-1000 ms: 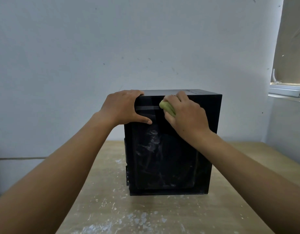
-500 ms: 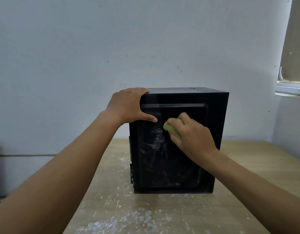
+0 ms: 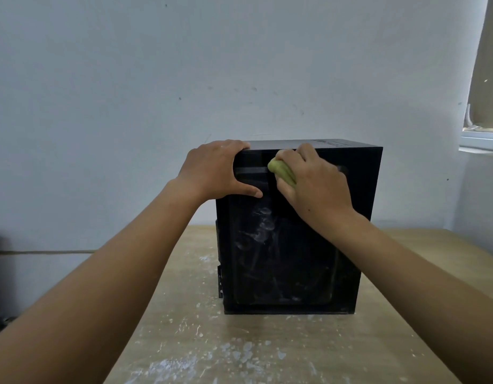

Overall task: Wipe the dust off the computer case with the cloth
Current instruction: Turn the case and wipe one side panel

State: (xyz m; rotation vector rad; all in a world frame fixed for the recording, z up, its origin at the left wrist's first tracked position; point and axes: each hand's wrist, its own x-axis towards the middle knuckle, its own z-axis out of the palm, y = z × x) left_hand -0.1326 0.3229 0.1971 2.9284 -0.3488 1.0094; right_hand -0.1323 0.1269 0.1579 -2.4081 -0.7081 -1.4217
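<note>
Left hand (image 3: pixel 216 170) hooked — right hand (image 3: pixel 316 184) clenched

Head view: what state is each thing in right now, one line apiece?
computer case: upright, facing panel streaked with dust
cloth: bunched, pressed against the case near its top edge
left hand: grips the case's top left corner
right hand: grips the cloth
table: speckled with white dust

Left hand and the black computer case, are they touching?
Touching. The head view shows the left hand wrapped over the top corner of the black computer case, thumb pressed on its dusty panel.
</note>
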